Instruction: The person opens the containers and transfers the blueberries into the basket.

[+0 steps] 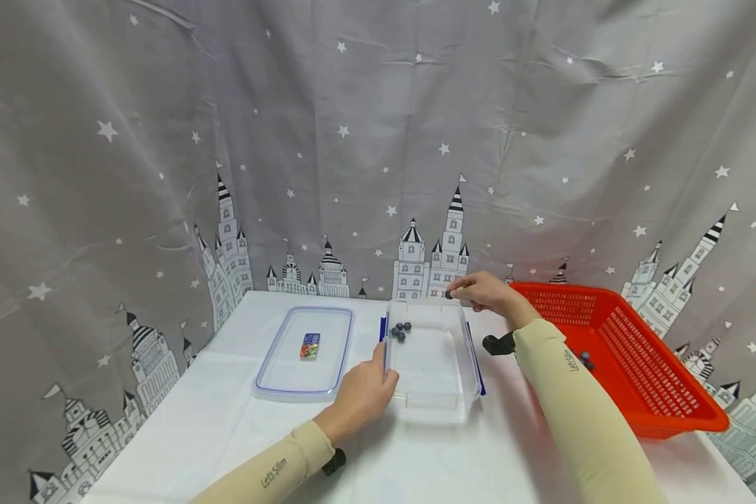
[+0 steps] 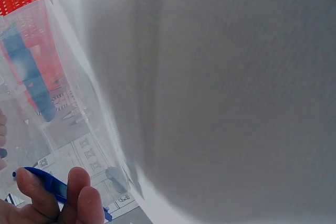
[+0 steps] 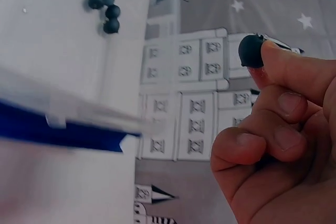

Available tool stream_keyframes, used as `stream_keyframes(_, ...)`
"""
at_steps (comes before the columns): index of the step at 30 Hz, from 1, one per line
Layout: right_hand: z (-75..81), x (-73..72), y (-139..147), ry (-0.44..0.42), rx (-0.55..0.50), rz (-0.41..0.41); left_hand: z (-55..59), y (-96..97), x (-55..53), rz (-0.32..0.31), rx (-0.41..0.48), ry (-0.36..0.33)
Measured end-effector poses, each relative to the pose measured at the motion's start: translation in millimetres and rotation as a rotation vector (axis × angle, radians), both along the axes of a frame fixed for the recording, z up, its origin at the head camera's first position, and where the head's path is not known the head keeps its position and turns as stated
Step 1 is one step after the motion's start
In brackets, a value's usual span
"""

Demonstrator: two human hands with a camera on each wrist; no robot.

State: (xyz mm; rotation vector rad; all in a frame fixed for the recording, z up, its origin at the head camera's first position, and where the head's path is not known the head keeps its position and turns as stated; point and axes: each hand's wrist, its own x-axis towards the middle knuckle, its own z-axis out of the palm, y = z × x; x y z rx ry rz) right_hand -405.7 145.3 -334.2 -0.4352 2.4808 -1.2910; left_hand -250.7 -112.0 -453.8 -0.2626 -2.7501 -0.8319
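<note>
My right hand (image 1: pixel 484 291) pinches a blueberry (image 3: pixel 251 51) between thumb and finger, above the far end of a clear plastic food container (image 1: pixel 435 364). Several more blueberries (image 1: pixel 400 330) lie together inside the container, toward its far left corner. At the container's left side, my left hand (image 1: pixel 364 388) grips the wall. In the left wrist view its fingers (image 2: pixel 79 182) are against a blue side clip (image 2: pixel 51 183). A red basket (image 1: pixel 642 371) stands to the right, with a few blueberries (image 1: pixel 586 360) in it, partly hidden by the right sleeve.
A clear lid (image 1: pixel 271 371) with a blue seal lies flat on the white table (image 1: pixel 220 413) to the left, bearing a small colourful label (image 1: pixel 310 346). Behind the table hangs a grey curtain (image 1: pixel 327 105) printed with castles and stars.
</note>
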Motion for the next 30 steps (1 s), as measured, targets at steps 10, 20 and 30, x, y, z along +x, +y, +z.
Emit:
stream_keyframes(10,9.6,4.9,45,0.045,0.087,0.025,0.9,-1.0,0.2,-0.008,0.017,-0.025)
stream_keyframes(20,8.8,10.6,88,0.050,0.123,-0.010,1.7,-0.9,0.7,0.000,0.009,-0.031)
stream_keyframes(30,1.2,14.8,124,0.060,0.179,-0.059,0.1,-1.2,0.1,0.001,0.016,-0.031)
